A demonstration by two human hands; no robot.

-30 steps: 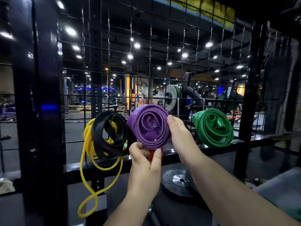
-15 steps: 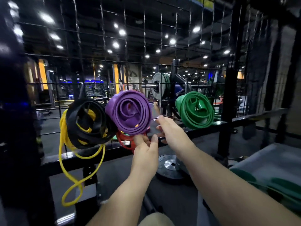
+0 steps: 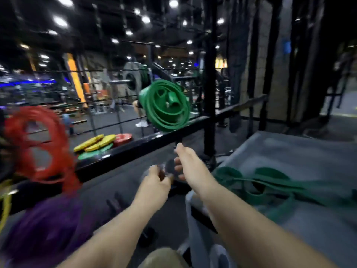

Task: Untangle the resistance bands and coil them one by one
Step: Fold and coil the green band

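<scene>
Gym, black rail (image 3: 135,147) ahead. Coiled green band (image 3: 166,105) sits on the rail; red band (image 3: 38,142), blurred, far left. Uncoiled dark green band (image 3: 270,182) lies on grey pad (image 3: 289,151) at my right. My left hand (image 3: 156,182) and right hand (image 3: 188,163): fingers loose, holding nothing.

- The left hand (image 3: 154,185) has let go of the thin red rubber band (image 3: 38,144), and the right hand (image 3: 188,165) has left the coiled purple rubber band (image 3: 46,227). Both now hang lower, before the black metal rail (image 3: 135,149), fingers loose, holding nothing.
- The view has swung right: the coiled green rubber band (image 3: 166,105) now sits mid-frame. Red and purple blur at the left edge, purple now below red.
- A loose dark green rubber band (image 3: 270,185) on a grey surface (image 3: 309,151) has come into view at right.
</scene>
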